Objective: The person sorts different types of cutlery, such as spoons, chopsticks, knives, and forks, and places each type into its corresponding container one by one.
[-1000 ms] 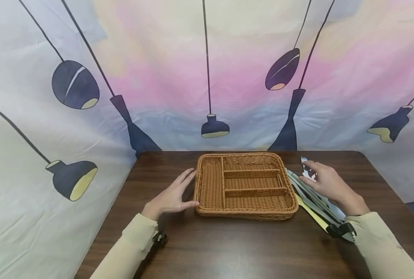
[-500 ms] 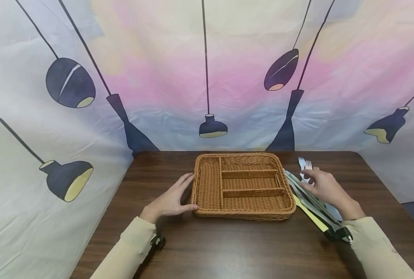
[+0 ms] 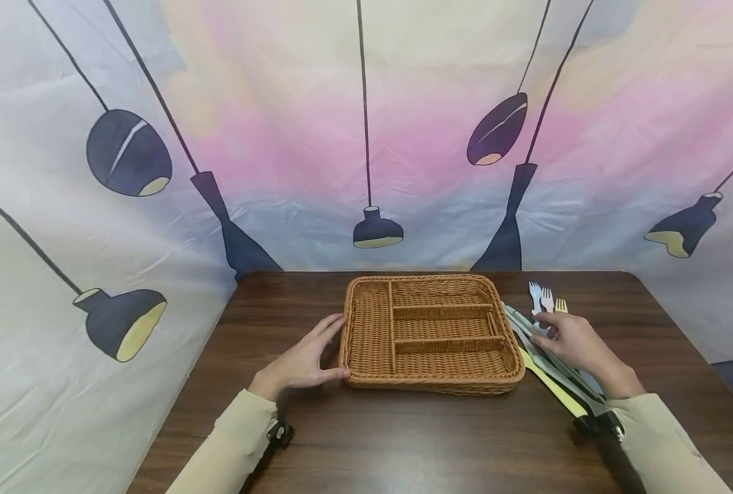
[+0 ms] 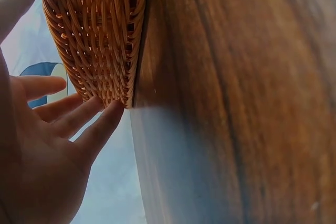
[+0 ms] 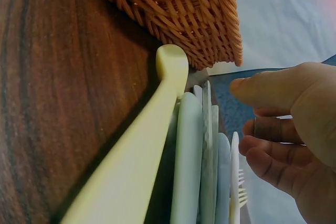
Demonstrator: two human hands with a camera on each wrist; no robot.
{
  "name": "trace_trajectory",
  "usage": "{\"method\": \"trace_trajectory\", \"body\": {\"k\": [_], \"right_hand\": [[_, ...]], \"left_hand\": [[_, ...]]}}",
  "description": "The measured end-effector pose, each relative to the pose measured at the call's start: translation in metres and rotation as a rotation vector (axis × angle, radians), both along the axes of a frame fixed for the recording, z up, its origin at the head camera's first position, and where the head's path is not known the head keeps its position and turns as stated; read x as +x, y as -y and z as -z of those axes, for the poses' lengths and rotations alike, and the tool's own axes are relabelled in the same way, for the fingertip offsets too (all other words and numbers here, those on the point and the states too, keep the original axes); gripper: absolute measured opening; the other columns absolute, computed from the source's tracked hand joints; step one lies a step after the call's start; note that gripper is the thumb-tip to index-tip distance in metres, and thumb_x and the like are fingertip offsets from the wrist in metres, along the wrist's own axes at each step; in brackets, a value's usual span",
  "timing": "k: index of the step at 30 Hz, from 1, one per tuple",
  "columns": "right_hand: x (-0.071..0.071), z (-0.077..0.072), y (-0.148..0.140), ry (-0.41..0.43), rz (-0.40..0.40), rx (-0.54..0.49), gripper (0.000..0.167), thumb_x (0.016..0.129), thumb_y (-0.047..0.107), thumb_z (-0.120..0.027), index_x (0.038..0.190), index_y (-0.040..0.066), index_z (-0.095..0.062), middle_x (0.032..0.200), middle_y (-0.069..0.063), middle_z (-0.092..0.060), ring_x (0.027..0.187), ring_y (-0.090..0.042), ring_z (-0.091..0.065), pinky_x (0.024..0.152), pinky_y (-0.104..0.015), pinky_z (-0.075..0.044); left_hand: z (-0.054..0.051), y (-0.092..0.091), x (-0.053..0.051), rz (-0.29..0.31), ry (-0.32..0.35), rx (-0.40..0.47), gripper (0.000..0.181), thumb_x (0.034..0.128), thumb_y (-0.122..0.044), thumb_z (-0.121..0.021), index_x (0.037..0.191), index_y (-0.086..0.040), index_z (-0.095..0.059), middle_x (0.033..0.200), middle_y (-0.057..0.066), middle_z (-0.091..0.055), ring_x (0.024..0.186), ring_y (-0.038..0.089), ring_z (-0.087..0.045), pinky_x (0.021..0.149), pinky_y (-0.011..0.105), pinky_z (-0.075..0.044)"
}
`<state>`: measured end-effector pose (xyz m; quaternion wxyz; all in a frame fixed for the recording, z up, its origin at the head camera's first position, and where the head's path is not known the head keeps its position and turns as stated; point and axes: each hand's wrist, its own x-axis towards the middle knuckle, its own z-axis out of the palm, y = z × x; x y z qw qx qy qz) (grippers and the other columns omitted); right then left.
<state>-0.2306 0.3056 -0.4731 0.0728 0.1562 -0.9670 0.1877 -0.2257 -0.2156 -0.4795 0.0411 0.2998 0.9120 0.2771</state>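
Observation:
A brown wicker basket (image 3: pixel 443 344) with several compartments lies on the table. The left hand (image 3: pixel 298 360) touches its left side, fingers spread, thumb at the near left corner; the left wrist view shows fingertips against the weave (image 4: pixel 100 40). Beside the basket's right side is a pile of plastic cutlery: a yellow-handled piece (image 3: pixel 554 384), pale green pieces, and forks, one blue (image 3: pixel 534 291), one pinkish white (image 3: pixel 547 299), one yellow (image 3: pixel 561 305). Over the pile hovers the right hand (image 3: pixel 583 346), fingers loosely bent. No held piece shows in the right wrist view, where the hand (image 5: pixel 294 129) is beside the cutlery.
The dark wooden table (image 3: pixel 403 439) extends in front of the basket and to both sides. Behind its far edge hangs a cloth (image 3: pixel 292 137) printed with lamps. Both wrists carry black straps with small devices.
The right hand has shifted slightly toward the near side and its fingers have drawn closer together, uncovering more of the forks. The left hand stays at the basket's side.

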Motion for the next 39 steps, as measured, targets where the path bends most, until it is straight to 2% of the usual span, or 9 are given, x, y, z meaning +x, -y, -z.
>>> {"method": "trace_trajectory", "body": {"k": [12,17,22,26,33,39], "right_hand": [[0.004,0.004,0.001,0.024,0.024,0.005,0.042,0.083,0.02,-0.077,0.114,-0.005,-0.067,0.08,-0.007,-0.068,0.068,-0.016,-0.062,0.057,-0.04,-0.055],[0.007,0.007,0.0,0.042,0.028,-0.001,0.041,0.083,0.019,-0.077,0.114,-0.005,-0.067,0.077,-0.003,-0.067,0.068,-0.014,-0.062,0.057,-0.038,-0.055],[0.008,0.009,-0.002,0.025,0.027,-0.003,0.039,0.083,0.02,-0.077,0.113,-0.004,-0.067,0.071,0.003,-0.063,0.066,-0.012,-0.061,0.057,-0.038,-0.054],[0.009,0.011,-0.001,0.016,0.024,-0.01,0.04,0.082,0.022,-0.078,0.112,-0.003,-0.068,0.072,0.003,-0.065,0.067,-0.012,-0.061,0.058,-0.039,-0.054],[0.01,0.015,-0.002,0.018,0.027,0.001,0.042,0.081,0.026,-0.08,0.111,-0.002,-0.069,0.072,0.004,-0.061,0.066,-0.01,-0.054,0.06,-0.04,-0.053],[0.009,0.017,-0.003,0.025,0.031,0.01,0.041,0.081,0.025,-0.079,0.11,-0.002,-0.069,0.076,0.0,-0.064,0.068,-0.012,-0.056,0.059,-0.04,-0.054]], "left_hand": [[0.003,0.002,0.001,0.009,0.013,0.0,0.104,0.0805,-0.059,-0.071,0.156,-0.008,-0.021,0.16,0.013,-0.02,0.144,0.029,-0.03,0.11,0.042,-0.047],[0.005,0.001,0.001,0.005,0.009,0.005,0.103,0.0809,-0.057,-0.072,0.156,-0.008,-0.022,0.16,0.01,-0.02,0.143,0.027,-0.031,0.11,0.041,-0.047],[0.004,0.0,0.001,-0.01,0.012,0.013,0.099,0.082,-0.052,-0.074,0.155,-0.008,-0.023,0.16,0.01,-0.021,0.143,0.027,-0.031,0.109,0.041,-0.048],[0.004,-0.001,0.002,-0.017,0.009,0.01,0.098,0.0818,-0.05,-0.075,0.155,-0.007,-0.025,0.159,0.011,-0.023,0.143,0.028,-0.032,0.108,0.041,-0.048],[0.004,-0.002,0.002,-0.025,-0.023,-0.009,0.099,0.0807,-0.056,-0.073,0.154,-0.007,-0.027,0.159,0.012,-0.025,0.143,0.029,-0.032,0.109,0.046,-0.047],[0.006,-0.001,0.001,-0.027,-0.035,-0.005,0.098,0.0806,-0.053,-0.074,0.154,-0.008,-0.027,0.158,0.013,-0.026,0.143,0.031,-0.031,0.112,0.053,-0.041]]}}
